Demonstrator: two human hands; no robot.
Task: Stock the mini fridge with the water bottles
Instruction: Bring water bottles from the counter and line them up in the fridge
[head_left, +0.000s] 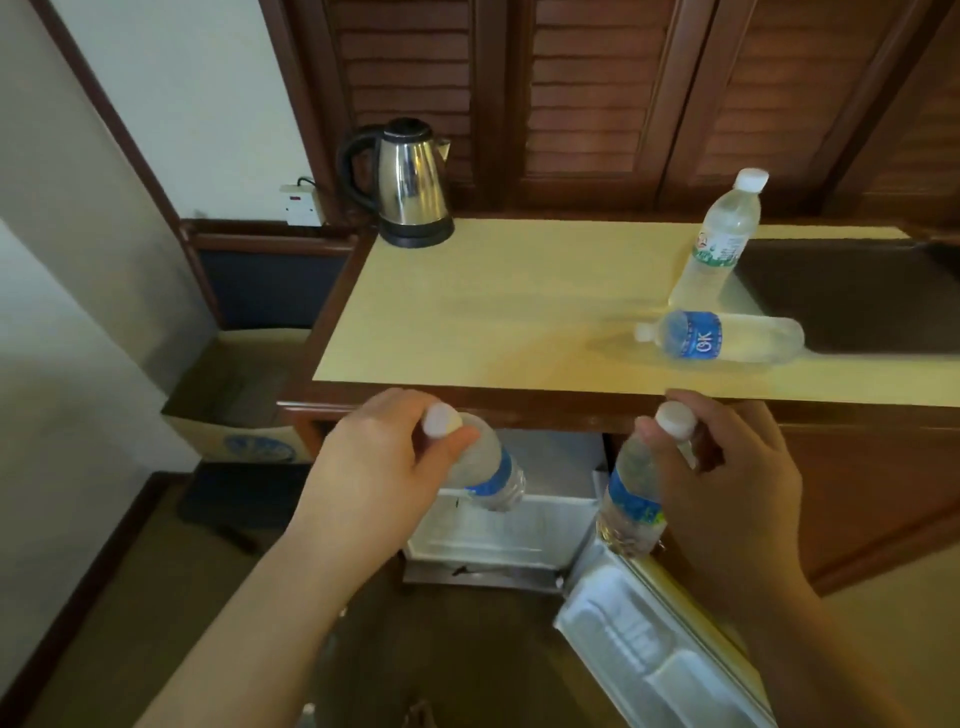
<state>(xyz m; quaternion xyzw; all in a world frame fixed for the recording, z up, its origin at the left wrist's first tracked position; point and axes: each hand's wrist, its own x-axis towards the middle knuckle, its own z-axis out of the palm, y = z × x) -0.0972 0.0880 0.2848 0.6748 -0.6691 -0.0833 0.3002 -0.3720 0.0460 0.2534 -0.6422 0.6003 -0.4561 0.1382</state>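
My left hand (379, 467) grips a blue-labelled water bottle (485, 475) near its white cap, with the bottle tilted down toward the open mini fridge (498, 535) under the counter. My right hand (727, 483) holds a second blue-labelled bottle (631, 499) by its neck, hanging just above the fridge door (649, 639), which swings open to the right. On the yellow counter (493, 312) a third blue-labelled bottle (722, 338) lies on its side, and a green-labelled bottle (719, 244) stands upright behind it.
A steel electric kettle (410, 182) stands at the counter's back left, plugged into a wall socket (301, 205). A dark inset panel (852, 296) fills the counter's right side. A cardboard box (239, 410) sits on the floor left of the cabinet. Louvred wooden doors rise behind.
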